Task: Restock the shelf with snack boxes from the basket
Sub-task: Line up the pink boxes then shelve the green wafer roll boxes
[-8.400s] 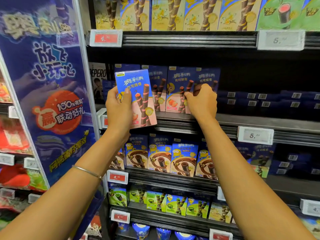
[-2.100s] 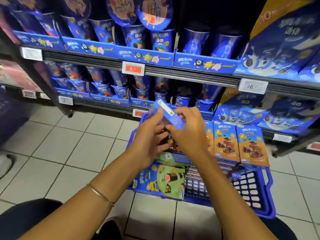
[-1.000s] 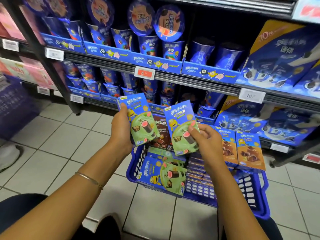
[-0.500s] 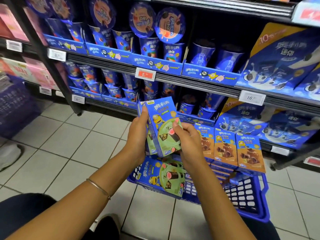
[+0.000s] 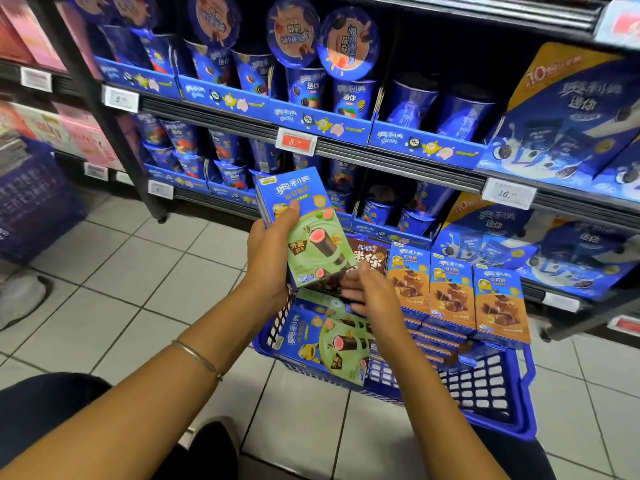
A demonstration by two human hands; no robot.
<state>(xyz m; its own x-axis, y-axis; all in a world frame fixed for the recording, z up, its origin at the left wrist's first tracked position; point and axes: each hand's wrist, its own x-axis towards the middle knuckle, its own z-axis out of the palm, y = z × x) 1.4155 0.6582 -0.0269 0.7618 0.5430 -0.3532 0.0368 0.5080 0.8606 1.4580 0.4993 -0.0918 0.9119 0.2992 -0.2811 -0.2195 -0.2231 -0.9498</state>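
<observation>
My left hand [image 5: 272, 252] grips a stack of blue-and-green snack boxes [image 5: 308, 225] upright above the basket, thumb across the front box. Just below the stack, my right hand [image 5: 372, 294] hovers over the blue plastic basket [image 5: 485, 393] with relaxed fingers that hold nothing. In the basket lie more green boxes [image 5: 325, 342], a brown box [image 5: 367, 259] and three upright orange-brown boxes [image 5: 453, 294]. The basket stands on the tiled floor in front of the shelf [image 5: 381, 154].
The shelf carries blue cup snacks [image 5: 304, 88] in display trays and large blue bags [image 5: 571, 109] at the right, with price tags [image 5: 297, 142] on the rails. A purple crate [image 5: 31, 202] stands at the left. White floor tiles [image 5: 138, 271] stretch to the left of the basket.
The two green boxes, one in each hand a second ago, are now stacked in my left hand. My right hand has let go and dropped toward the basket.
</observation>
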